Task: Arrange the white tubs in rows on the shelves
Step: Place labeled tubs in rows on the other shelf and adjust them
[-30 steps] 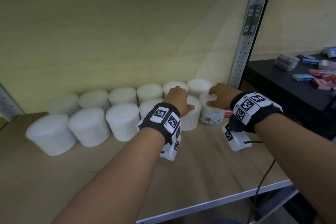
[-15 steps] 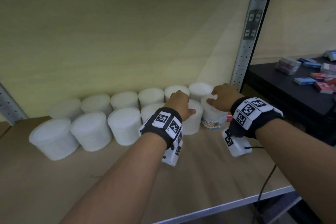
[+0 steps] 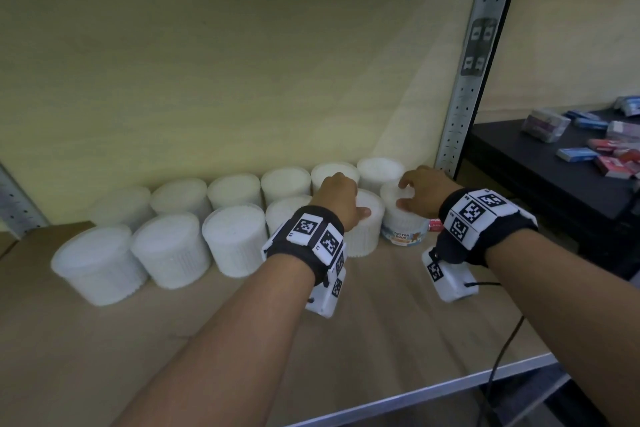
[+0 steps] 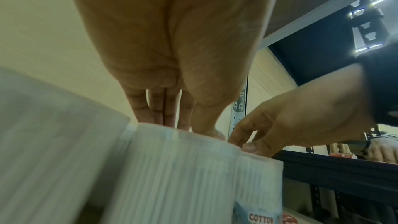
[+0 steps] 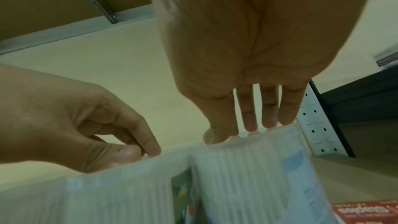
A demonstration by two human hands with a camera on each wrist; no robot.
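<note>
Two rows of white tubs stand on the wooden shelf (image 3: 398, 315), a back row (image 3: 284, 180) against the wall and a front row (image 3: 173, 250). My left hand (image 3: 353, 204) grips one front-row tub (image 3: 363, 239) from above, thumb on its lid. My right hand (image 3: 412, 194) grips the lid of the rightmost front tub (image 3: 405, 232), which has a blue "Cotton buds" label. The two held tubs touch side by side. The left wrist view shows my fingers (image 4: 163, 108) coming down onto the lid rim. In the right wrist view my fingertips (image 5: 269, 122) meet the labelled tub (image 5: 247, 176).
A small red staples box (image 3: 434, 225) lies right of the labelled tub. A perforated metal upright (image 3: 464, 114) bounds the shelf on the right. Beyond it a black table (image 3: 540, 184) carries several small boxes. A cable (image 3: 498, 357) hangs over the shelf's front edge.
Both hands stay on the same two tubs. The head view has drifted slightly, so everything sits a little lower in the picture.
</note>
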